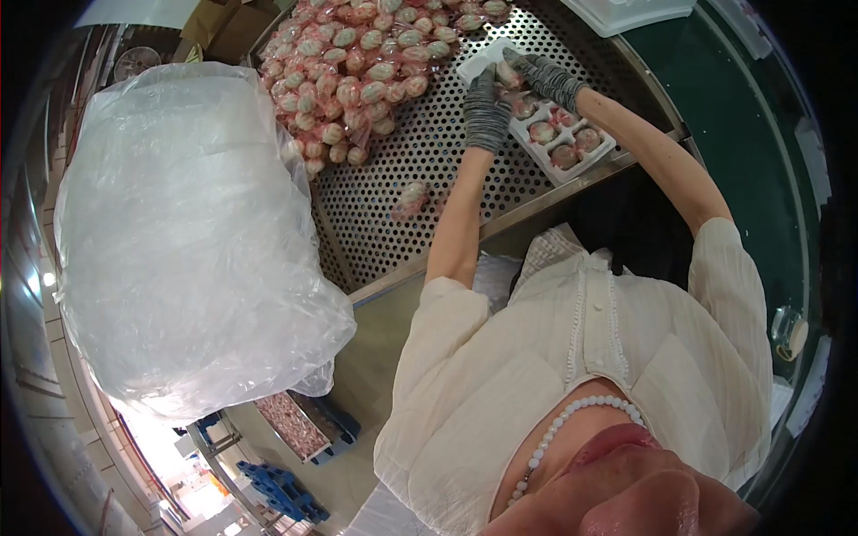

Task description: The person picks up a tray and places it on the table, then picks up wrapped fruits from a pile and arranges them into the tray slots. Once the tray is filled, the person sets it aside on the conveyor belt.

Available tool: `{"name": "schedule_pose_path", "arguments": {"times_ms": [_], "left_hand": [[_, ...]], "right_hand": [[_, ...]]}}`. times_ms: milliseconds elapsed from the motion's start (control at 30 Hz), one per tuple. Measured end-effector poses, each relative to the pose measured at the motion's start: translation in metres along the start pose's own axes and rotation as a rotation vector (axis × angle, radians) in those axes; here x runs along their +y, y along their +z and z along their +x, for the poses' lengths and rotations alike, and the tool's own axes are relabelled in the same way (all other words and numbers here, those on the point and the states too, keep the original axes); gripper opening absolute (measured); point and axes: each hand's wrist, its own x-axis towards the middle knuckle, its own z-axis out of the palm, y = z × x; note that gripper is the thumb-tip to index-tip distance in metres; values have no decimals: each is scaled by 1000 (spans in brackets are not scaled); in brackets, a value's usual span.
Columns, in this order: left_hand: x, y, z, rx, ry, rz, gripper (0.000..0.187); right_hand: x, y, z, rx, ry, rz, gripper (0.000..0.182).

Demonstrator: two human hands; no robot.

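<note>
A white compartment tray (597, 154) lies at the near edge of a perforated metal table (420, 161). Several pink-wrapped egg-shaped packets (565, 154) sit in its cells. My left hand (487, 109), in a grey glove, grips the tray's left side. My right hand (547, 77), also in a grey glove, reaches over the tray's far end. Its fingers are closed on a wrapped packet (509, 75) there. Parts of the tray are hidden under both hands.
A big heap of the same wrapped packets (357, 62) covers the table's far left, and one loose packet (409, 198) lies nearer. A large clear plastic bag (188, 241) bulges at the left. Another white tray (626, 11) sits at the far right.
</note>
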Motion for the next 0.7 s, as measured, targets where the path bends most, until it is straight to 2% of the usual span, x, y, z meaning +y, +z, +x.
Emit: {"name": "schedule_pose_path", "arguments": {"times_ms": [33, 67, 100, 167, 200, 233, 300, 333, 433, 467, 500, 567, 633, 700], "left_hand": [[-7, 3, -2, -28, -130, -183, 34], [-15, 4, 4, 77, -60, -233, 23], [-22, 3, 2, 73, -62, -234, 23], [-19, -14, 5, -66, -463, -652, 19], [-11, -20, 7, -88, -385, -490, 18], [-15, -18, 8, -88, -385, -490, 18], [-24, -10, 11, -22, -417, -642, 18], [-28, -8, 11, -26, -414, -641, 18], [-34, 0, 14, 9, -527, -580, 14], [-36, 5, 13, 103, -487, -394, 12], [-33, 7, 15, 198, -443, -211, 11], [-34, 10, 12, 213, -493, -200, 10], [-45, 17, 2, 253, -156, 173, 12], [-32, 19, -10, 184, -194, 196, 17]], "right_hand": [[-5, -3, -3, -8, -28, -191, 56], [-4, -6, 5, 59, -245, -389, 52], [3, -8, 8, 61, -241, -387, 52], [-3, -14, 1, 226, -750, -522, 52], [-14, -16, -3, 83, -765, -601, 58], [-21, -12, -5, 82, -765, -601, 58], [-16, -11, 7, 43, -767, -793, 59], [-18, -7, 15, 68, -622, -793, 50], [-9, -10, 40, 25, -509, -793, 47], [-20, -2, 25, 102, -491, -838, 55], [-20, 1, 25, 103, -491, -842, 55], [-8, 12, 28, 301, -700, -907, 62], [12, 16, 40, 333, -680, -917, 59], [26, 18, 43, 261, -499, -874, 54]]}}
